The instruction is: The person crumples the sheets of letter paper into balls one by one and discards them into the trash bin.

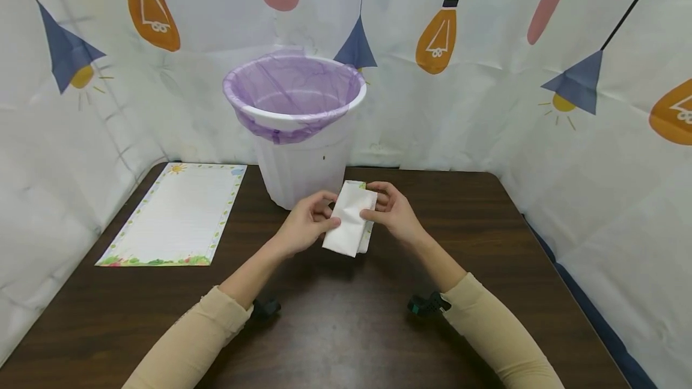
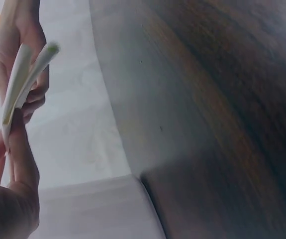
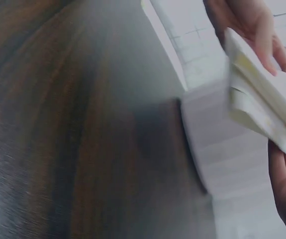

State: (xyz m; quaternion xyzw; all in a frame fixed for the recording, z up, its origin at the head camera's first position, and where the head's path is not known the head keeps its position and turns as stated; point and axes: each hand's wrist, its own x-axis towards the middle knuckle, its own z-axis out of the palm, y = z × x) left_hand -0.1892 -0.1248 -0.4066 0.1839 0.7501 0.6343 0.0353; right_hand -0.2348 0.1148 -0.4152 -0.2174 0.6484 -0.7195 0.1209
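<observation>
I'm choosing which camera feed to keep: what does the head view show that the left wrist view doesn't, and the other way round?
Only the head view shows the flat bordered sheet, the purple liner and both beige sleeves.
Only the left wrist view shows the folded paper edge-on, its layers spread in a V.
Both show that paper, the left hand and right hand holding it, and the dark tabletop.
</observation>
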